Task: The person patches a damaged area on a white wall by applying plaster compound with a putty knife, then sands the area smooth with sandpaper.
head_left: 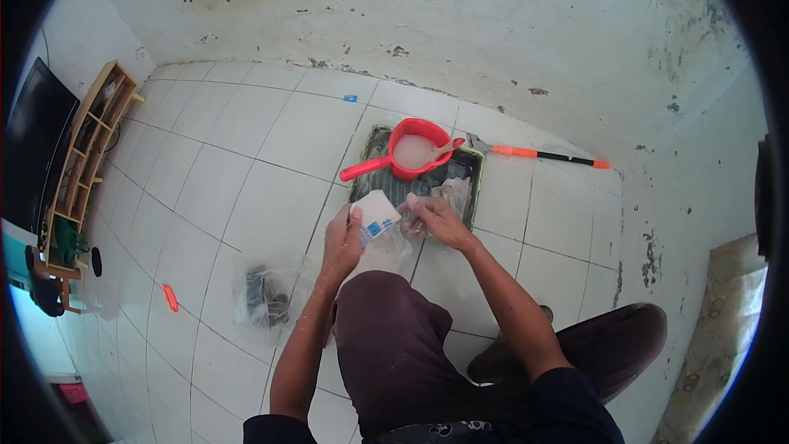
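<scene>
My left hand (343,238) is closed round a white flat packet (378,212) with blue print. To its right, my right hand (440,218) pinches a thin clear plastic bag (413,228), which hangs between the hands. Just beyond them a dark paint tray (378,194) lies on the floor. A red dipper (366,168) stands in the tray, its handle pointing left. It holds a milky white liquid (412,150). A brush-like tool (446,149) leans over its right rim. Crumpled clear plastic (454,191) lies at the tray's right side.
Right of the tray lies a scraper (534,154) with an orange and black handle. Near my left forearm is a clear bag (261,300) with dark items inside. An orange-red object (170,298) lies farther left, before a wooden shelf (82,152). A peeling wall (460,25) stands ahead.
</scene>
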Tool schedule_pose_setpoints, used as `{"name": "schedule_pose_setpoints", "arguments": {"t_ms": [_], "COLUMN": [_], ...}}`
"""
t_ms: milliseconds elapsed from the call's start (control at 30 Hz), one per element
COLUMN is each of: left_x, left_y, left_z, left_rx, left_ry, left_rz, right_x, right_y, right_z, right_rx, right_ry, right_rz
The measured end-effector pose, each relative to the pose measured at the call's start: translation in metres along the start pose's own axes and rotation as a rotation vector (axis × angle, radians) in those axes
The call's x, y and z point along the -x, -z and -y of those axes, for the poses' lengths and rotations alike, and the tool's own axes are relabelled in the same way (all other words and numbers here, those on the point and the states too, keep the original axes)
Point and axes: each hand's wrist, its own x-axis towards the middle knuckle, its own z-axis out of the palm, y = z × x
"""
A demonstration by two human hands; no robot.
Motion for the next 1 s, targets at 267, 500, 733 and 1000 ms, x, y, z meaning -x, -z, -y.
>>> {"name": "schedule_pose_setpoints", "arguments": {"t_ms": [267, 500, 733, 1000], "left_x": [-0.007, -0.018, -0.055, -0.077], "left_y": [-0.032, -0.024, -0.022, -0.031], "left_z": [-0.008, -0.029, -0.081, -0.188], "left_rx": [0.275, 0.163, 0.196, 0.204], "left_ry": [-0.119, 0.143, 0.018, -0.120], "left_rz": [0.117, 0.310, 0.506, 0.489], "right_x": [0.019, 0.020, 0.019, 0.041], "right_y": [-0.018, 0.005, 0.037, 0.068], "right_z": [0.044, 0.064, 0.101, 0.150], "right_rx": [0.503, 0.600, 0.051, 0.092], "right_ry": [0.390, 0.291, 0.461, 0.642], "right_rz": [-0.138, -0.167, -0.202, -0.354]}}
